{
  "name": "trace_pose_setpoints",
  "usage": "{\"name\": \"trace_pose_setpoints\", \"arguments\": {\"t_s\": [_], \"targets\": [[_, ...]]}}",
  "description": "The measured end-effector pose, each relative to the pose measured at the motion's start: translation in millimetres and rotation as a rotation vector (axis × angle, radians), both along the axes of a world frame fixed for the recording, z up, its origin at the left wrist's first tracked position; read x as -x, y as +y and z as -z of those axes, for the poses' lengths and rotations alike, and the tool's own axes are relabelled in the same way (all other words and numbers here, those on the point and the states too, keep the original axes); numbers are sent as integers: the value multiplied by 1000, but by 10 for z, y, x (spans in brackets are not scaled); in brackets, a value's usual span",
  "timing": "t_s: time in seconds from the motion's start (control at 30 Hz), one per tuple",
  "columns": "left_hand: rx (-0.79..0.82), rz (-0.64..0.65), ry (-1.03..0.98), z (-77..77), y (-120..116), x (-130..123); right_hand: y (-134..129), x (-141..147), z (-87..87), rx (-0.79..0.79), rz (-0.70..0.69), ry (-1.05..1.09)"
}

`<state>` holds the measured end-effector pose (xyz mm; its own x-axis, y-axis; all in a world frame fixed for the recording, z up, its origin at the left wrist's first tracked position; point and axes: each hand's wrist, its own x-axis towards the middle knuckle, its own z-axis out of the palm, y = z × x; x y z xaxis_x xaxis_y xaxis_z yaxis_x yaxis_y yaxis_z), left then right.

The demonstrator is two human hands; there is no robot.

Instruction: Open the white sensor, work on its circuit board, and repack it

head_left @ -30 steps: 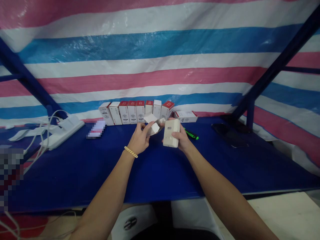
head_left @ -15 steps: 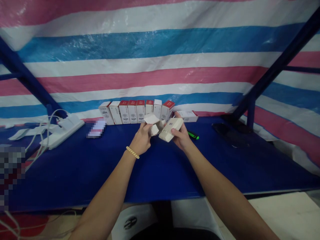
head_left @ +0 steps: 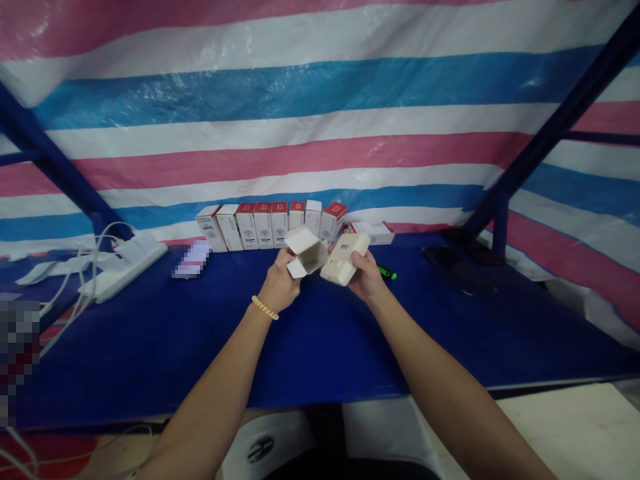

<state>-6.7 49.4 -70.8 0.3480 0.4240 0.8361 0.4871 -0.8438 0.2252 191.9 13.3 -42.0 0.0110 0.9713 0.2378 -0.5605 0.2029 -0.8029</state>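
My left hand [head_left: 281, 280] is closed on a small white carton [head_left: 306, 253], whose open end faces me with its flaps spread. My right hand [head_left: 367, 277] grips a cream-coloured plastic device [head_left: 345, 259] with a small dark window, the thumb on its upper face. Carton and device are held side by side above the blue table [head_left: 330, 347]. Behind them several white and red boxes [head_left: 263, 227] stand in a row, and one more box [head_left: 375, 233] lies on its side at the right of the row.
Left on the table are a white power strip [head_left: 125, 270] with cables and a partly pixelated phone-like item [head_left: 193, 259]. At the right lie a green and black tool [head_left: 387, 271] and a dark phone-like object [head_left: 453, 268]. A striped sheet [head_left: 300, 120] hangs behind.
The carton has turned, so its opening shows more. My right hand has shifted the cream device slightly up and right, with its thumb now farther along the edge.
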Motion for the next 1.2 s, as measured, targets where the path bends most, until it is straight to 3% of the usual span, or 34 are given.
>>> {"name": "trace_pose_setpoints", "arguments": {"t_s": [0.2, 0.3, 0.53, 0.63, 0.9, 1.2], "targets": [[-45, -32, 1, 15, 23, -13, 0, -2, -21, 12, -29, 88], [-98, -45, 59, 4, 19, -20, 16, 33, -2, 24, 39, 64], [27, -45, 160, -34, -55, -48, 34, 118, 46, -150, 524, -351], [26, -33, 142, -28, -74, -72, 55, 102, 96, -207, 632, -465], [56, 25, 83, 4, -140, -163, 86, 144, 249, -284, 610, -675], [154, -29, -9, 34, -145, -159, 26, 85, 93, -360, 651, -917]]}}
